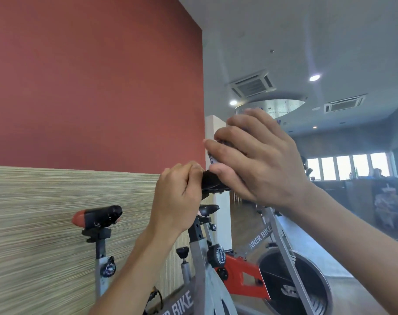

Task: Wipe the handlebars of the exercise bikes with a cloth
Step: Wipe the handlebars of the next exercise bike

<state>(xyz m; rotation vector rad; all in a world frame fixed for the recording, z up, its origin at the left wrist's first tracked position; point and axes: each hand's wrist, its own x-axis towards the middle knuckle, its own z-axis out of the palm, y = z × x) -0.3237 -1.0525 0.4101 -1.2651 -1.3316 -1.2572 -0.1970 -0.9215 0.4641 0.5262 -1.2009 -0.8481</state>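
Both hands are raised in front of the nearest grey exercise bike (201, 264), which carries "BIKE" lettering. My left hand (178, 198) is closed around the left end of a black padded part (212, 181) at the top of the bike's upright post. My right hand (257, 160) curls over the right end of that part and wraps a grey, dark-patterned object (211, 155). My fingers hide most of the object, so I cannot tell if it is a cloth. No handlebar is plainly visible.
A second bike's black saddle with a red tip (98, 215) stands to the left, against a striped wall panel (45, 223) under a red wall. Behind are an orange-framed bike (241, 276) with a black flywheel (293, 283), a white pillar and seated people at the far right.
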